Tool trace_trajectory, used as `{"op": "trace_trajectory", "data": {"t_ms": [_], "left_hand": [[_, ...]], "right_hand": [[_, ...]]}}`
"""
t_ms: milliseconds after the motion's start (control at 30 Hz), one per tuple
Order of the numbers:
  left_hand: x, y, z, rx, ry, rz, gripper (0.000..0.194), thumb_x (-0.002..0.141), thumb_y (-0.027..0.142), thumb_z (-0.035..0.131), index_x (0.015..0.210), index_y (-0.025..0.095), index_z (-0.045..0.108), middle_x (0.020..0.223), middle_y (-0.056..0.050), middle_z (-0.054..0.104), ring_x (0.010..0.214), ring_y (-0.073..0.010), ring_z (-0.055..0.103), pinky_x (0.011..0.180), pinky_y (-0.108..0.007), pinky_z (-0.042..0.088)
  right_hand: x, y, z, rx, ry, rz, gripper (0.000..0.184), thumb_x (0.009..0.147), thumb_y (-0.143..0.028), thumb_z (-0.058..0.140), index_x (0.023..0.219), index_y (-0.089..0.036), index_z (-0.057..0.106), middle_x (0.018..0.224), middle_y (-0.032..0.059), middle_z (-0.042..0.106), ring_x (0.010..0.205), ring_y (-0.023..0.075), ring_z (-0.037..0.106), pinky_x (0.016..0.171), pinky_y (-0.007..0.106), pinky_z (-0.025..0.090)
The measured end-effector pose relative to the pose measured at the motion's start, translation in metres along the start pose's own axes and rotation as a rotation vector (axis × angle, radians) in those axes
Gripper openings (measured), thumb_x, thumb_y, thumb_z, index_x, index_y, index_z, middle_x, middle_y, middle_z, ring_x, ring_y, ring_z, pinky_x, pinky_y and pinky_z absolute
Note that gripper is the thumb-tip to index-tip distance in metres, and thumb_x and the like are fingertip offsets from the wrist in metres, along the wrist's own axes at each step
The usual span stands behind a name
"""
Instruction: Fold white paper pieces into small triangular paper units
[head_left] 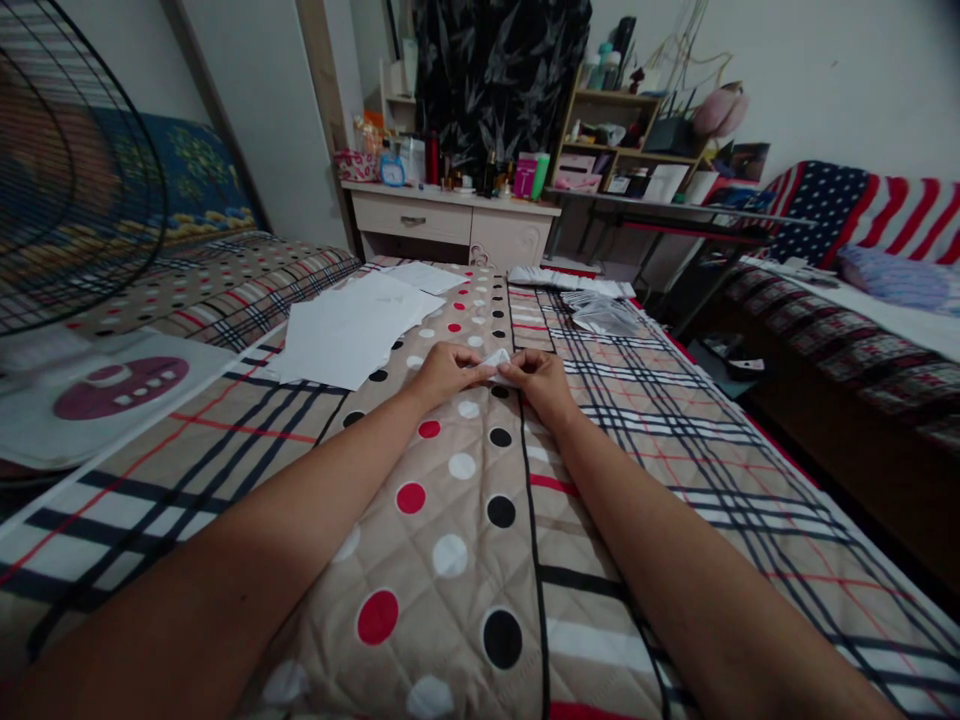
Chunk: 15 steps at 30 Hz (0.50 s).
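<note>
A small white piece of folded paper is pinched between my two hands, just above the patterned quilt. My left hand grips its left side with thumb and fingertips. On the opposite side, my right hand is closed on the paper too. The fingers cover part of it, so its full shape is hidden. Beyond my left hand lies a loose stack of white paper sheets.
Several clear plastic pieces lie at the bed's far right, near a long white strip. A fan stands close on the left, above a bag with a red print. A white dresser stands behind the bed.
</note>
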<state>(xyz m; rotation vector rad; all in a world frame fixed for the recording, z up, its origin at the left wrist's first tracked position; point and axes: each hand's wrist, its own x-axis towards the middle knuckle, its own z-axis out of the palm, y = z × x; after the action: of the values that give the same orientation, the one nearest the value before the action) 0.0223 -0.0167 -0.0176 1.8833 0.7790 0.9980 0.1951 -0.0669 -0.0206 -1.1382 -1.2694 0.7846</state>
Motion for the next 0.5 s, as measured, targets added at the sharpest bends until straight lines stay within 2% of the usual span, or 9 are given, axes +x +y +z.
{"op": "trace_trajectory", "data": {"t_ms": [233, 500], "left_hand": [[0.000, 0.003, 0.002, 0.040, 0.049, 0.012, 0.025, 0.067, 0.036, 0.074, 0.067, 0.012, 0.071, 0.059, -0.001, 0.065, 0.051, -0.0089, 0.052, 0.045, -0.018, 0.034], [-0.001, 0.007, 0.006, -0.035, 0.105, -0.039, 0.024, 0.064, 0.034, 0.077, 0.063, 0.013, 0.066, 0.059, -0.001, 0.065, 0.050, -0.0095, 0.054, 0.046, -0.019, 0.038]], "right_hand": [[-0.003, -0.007, 0.005, 0.058, 0.029, 0.010, 0.030, 0.057, -0.035, 0.081, 0.052, -0.018, 0.056, 0.058, -0.0009, 0.058, 0.053, 0.0105, 0.047, 0.053, 0.026, 0.037], [-0.008, -0.018, 0.008, 0.056, 0.084, 0.001, 0.033, 0.056, -0.035, 0.080, 0.050, -0.020, 0.051, 0.061, -0.0001, 0.058, 0.057, 0.0118, 0.049, 0.056, 0.027, 0.040]]}}
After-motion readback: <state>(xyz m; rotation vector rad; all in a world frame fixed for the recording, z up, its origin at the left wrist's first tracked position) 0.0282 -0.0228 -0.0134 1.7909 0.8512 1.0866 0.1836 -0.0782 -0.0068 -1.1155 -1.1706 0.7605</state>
